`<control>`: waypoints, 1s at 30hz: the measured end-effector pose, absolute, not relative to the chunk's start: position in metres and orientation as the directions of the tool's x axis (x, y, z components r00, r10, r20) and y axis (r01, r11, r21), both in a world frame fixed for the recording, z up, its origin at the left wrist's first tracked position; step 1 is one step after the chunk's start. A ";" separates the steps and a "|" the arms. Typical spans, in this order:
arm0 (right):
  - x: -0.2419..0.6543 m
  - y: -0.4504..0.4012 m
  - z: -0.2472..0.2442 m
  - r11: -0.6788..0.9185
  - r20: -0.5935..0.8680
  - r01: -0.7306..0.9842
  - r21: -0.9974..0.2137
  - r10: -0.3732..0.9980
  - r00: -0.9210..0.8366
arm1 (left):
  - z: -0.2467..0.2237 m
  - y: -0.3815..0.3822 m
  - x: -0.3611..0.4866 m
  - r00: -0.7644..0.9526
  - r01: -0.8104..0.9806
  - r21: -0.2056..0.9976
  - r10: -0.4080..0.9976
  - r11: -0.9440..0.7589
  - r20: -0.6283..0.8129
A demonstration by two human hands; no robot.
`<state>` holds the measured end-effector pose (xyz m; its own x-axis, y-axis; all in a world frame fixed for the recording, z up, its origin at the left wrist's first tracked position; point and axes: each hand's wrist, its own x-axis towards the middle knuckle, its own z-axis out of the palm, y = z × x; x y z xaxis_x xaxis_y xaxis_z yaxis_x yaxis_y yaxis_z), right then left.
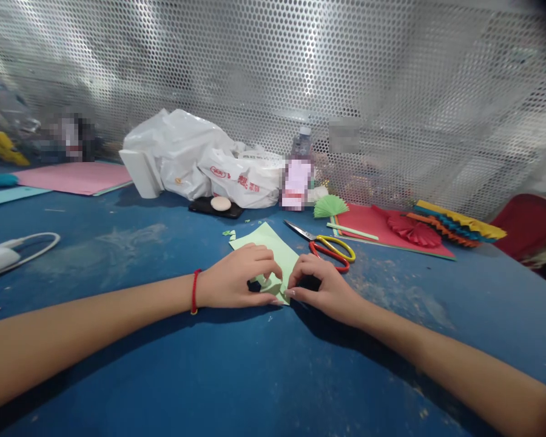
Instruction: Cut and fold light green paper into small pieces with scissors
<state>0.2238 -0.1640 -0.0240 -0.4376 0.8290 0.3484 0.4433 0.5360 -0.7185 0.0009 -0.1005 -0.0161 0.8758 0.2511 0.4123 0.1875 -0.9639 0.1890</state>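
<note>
A sheet of light green paper (267,238) lies on the blue table between my hands, one corner pointing away from me. My left hand (239,276), with a red cord bracelet at the wrist, rests curled over the paper's left side, its thumb at the near corner. From the other side, my right hand (323,285) pinches the paper's near right edge with thumb and fingers. Part of the near corner looks folded or lifted under the fingers, which partly hide it. Scissors (324,244) with red and yellow handles lie just beyond my right hand, blades pointing away to the left.
White plastic bags (182,152) and a bottle (304,142) stand along the perforated metal wall. A black phone-like slab (204,208) lies in front. Red paper (359,218) with folded fans (414,229) is at right, pink sheets (77,176) and a white cable (50,235) at left.
</note>
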 end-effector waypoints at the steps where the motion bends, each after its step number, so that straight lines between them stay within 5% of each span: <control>1: 0.224 -0.164 -0.023 0.534 0.349 0.420 -0.734 0.827 -0.441 | -0.016 -0.101 0.002 0.875 0.189 0.207 0.260 -0.960 0.409; 5: 0.225 -0.165 -0.019 0.540 0.350 0.358 -0.762 0.808 -0.473 | -0.017 -0.106 0.004 0.862 0.211 0.207 0.281 -0.955 0.422; 12: 0.224 -0.165 -0.017 0.526 0.349 0.333 -0.782 0.813 -0.465 | -0.015 -0.107 0.002 0.884 0.120 -0.064 0.077 -0.991 0.461; 19: 0.224 -0.164 -0.023 0.467 0.378 0.441 -0.766 0.883 -0.278 | -0.015 -0.107 0.001 0.816 0.179 0.110 0.210 -0.978 0.538; 22: 0.223 -0.167 -0.023 0.472 0.356 0.654 -0.592 0.880 -0.313 | -0.013 -0.108 -0.001 0.799 0.195 0.176 0.260 -0.965 0.542; 27: 0.218 -0.173 -0.020 0.568 0.296 0.812 -0.130 0.804 -0.515 | -0.012 -0.107 0.001 0.777 0.213 0.253 0.321 -0.944 0.541; 30: 0.217 -0.174 -0.020 0.555 0.247 0.831 -0.044 0.812 -0.529 | -0.013 -0.105 0.002 0.795 0.202 0.262 0.314 -0.944 0.519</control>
